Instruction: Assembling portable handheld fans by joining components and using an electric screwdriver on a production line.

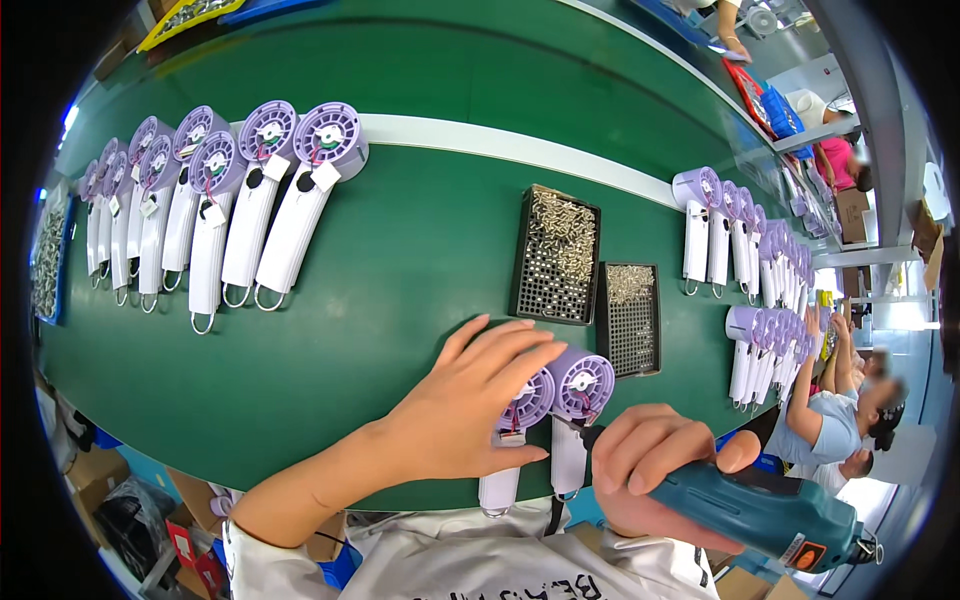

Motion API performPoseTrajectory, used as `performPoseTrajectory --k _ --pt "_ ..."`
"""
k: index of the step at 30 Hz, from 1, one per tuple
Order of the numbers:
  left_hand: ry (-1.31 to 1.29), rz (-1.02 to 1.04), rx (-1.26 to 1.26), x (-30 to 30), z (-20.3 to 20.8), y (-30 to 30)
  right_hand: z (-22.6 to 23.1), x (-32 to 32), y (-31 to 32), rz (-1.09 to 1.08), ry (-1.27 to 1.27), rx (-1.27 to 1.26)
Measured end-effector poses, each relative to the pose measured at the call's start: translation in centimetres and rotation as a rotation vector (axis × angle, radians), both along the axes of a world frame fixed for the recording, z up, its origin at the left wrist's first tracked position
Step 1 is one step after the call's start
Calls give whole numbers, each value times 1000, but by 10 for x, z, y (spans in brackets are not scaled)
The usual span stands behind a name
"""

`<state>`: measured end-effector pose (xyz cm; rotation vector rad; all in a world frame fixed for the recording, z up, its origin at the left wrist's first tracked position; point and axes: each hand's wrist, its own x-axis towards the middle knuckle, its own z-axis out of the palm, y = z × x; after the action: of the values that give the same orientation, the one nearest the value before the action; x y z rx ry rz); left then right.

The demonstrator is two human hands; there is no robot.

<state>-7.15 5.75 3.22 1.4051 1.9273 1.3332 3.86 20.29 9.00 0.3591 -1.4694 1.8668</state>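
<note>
Two handheld fans with purple heads and white handles lie side by side near the table's front edge. My left hand (455, 405) spans the left handheld fan (526, 400), fingers across its head and thumb over its handle, gripping it. Red wires show inside the open head. Close against it is the right handheld fan (582, 385), with nobody's hand on it. My right hand (650, 470) is closed around a teal electric screwdriver (765, 510). The screwdriver's thin bit points left, toward the upper handles of the two fans; whether it touches one I cannot tell.
Beyond the fans are a black screw tray (520, 285) and a smaller black screw tray (655, 320). Several handheld fans (290, 235) lie at the left, more fans (765, 325) at the right. A white strip (520, 150) crosses the green table (400, 240). Co-workers (835, 420) are at the right.
</note>
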Motion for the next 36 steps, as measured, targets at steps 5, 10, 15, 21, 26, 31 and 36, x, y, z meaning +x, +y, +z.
performPoseTrajectory --k 5,10,15,21,26,31,36 --pt "-34 -19 -80 5 -5 -3 -11 -2 1 125 -40 -10" --pt "-47 9 -52 8 -12 -3 -34 -10 0 156 -79 81" --pt "-126 2 31 5 -21 -4 -43 -15 2 137 -135 48" --pt "-502 63 236 -8 -31 18 -41 -19 -3 105 -97 58" --pt "-574 94 198 -7 -31 22 -41 -14 -1 138 -99 62" --pt "-558 112 344 1 -30 28 -40 -12 -3 143 -34 9" --pt "-511 106 304 5 -33 31 -41 -6 9 180 -98 14"
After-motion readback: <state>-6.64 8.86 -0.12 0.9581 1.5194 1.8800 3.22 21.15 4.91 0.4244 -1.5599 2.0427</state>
